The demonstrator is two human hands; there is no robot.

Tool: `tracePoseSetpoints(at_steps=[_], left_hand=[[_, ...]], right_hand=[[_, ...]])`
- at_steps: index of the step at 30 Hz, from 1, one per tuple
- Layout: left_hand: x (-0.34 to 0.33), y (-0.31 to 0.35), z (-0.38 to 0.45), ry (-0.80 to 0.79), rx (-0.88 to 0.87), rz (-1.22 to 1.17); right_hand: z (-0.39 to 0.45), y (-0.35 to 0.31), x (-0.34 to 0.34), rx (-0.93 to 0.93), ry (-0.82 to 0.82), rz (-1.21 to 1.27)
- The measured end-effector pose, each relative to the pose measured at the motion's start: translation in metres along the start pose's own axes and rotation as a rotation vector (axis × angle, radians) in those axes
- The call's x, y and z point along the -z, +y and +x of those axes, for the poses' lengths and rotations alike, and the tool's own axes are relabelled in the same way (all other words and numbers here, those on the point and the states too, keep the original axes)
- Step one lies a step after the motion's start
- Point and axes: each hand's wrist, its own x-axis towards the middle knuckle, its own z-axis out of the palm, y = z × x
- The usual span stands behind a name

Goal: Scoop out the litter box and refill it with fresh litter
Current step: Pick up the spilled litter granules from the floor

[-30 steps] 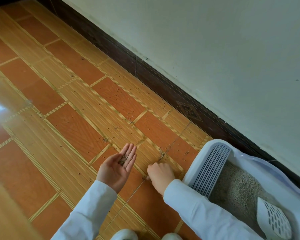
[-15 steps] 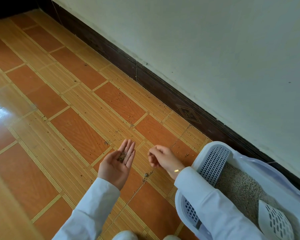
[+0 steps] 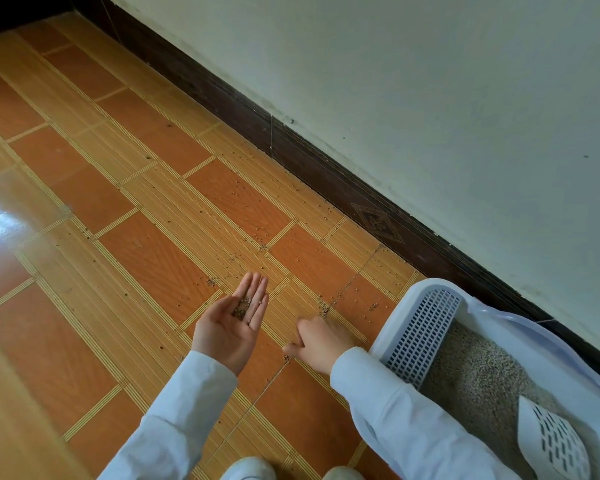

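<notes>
Your left hand (image 3: 230, 323) is held flat, palm up, above the floor (image 3: 125, 216), with its fingers (image 3: 257, 299) straight and close together. A little heap of litter grains (image 3: 242, 306) sits on your palm at the base of those fingers. Your right hand (image 3: 321, 341) is down on the floor just beside the litter box (image 3: 492, 313), knuckles up and fingers curled under. The thumb reaches left to a small bunch of grains by a tile line. You cannot tell whether those fingers are pinching any grains, because the back of the hand hides them. More loose grains (image 3: 253, 209) are spread over the orange tiles ahead of both hands, and some lie along the dark baseboard (image 3: 326, 168) under the wall (image 3: 430, 81). The litter box stands at your right, against the baseboard. It has a white grid step (image 3: 420, 334) at its near end and pale litter (image 3: 475, 372) inside. A white scoop (image 3: 551, 441) with slots lies on that litter, well apart from both hands. Both of your sleeves (image 3: 174, 420) are white.
</notes>
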Motion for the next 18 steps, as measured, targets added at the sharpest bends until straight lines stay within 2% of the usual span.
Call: tracePoseSetpoints(at_steps=[4,7,15,18], left_hand=[[0.000,0.000,-0.001,0.002,0.006,0.002],[-0.001,0.000,-0.001,0.007,0.003,0.001],[-0.003,0.000,-0.003,0.027,0.001,0.001],[-0.005,0.000,-0.003,0.035,-0.004,0.003]], right_hand=[[0.001,-0.010,-0.007,0.070,0.080,-0.146],[0.003,-0.014,-0.009,0.101,0.082,-0.163],[0.003,-0.014,-0.011,0.071,0.111,-0.134],[0.004,-0.013,-0.003,0.049,0.081,0.017]])
